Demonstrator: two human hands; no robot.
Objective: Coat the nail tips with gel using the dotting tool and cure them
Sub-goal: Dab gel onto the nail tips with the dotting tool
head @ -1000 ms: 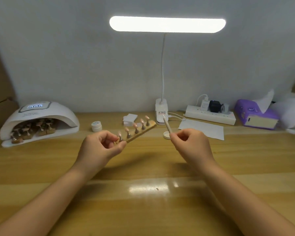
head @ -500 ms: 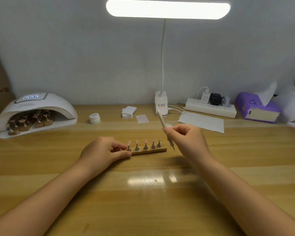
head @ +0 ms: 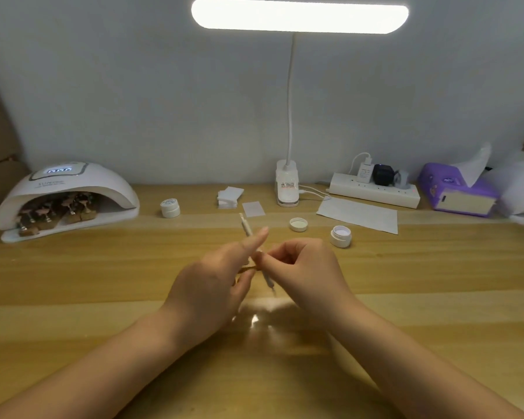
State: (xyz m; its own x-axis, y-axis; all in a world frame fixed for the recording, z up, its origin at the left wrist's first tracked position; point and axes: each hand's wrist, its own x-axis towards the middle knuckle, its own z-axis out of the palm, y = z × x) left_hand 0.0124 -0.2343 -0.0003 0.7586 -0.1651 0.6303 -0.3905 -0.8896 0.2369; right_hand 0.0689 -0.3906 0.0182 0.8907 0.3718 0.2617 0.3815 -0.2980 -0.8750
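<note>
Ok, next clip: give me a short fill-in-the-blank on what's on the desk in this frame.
1. The dotting tool is held by the ____ hand.
2. The open gel jar stands beside its loose ____, right of the hands.
3. Racks of nail tips sit inside the curing lamp at the ____ end of the table.
4. The tissue box is ____ in colour.

Missing words: right; lid; left; purple

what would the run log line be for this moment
phase: coating | right hand: pinches dotting tool | left hand: holds wooden nail strip, mostly hidden | gel jar: open | lamp: lit, loaded
</note>
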